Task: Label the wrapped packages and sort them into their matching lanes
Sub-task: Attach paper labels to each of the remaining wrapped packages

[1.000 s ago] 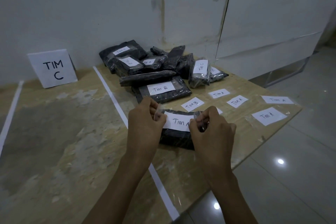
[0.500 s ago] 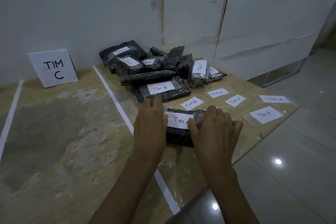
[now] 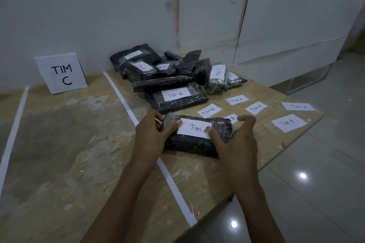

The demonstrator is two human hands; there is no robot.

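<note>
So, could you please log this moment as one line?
left hand: grips black plastic-wrapped package | right hand: thumb presses white paper Tim A label | sorting: pending

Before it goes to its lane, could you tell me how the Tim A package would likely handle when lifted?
The Tim A package looks flat and blocky, so it probably won't roll. Its glossy wrap may be slippery; the left hand grips one end, sensibly. Straight edges suggest some stiffness.
</note>
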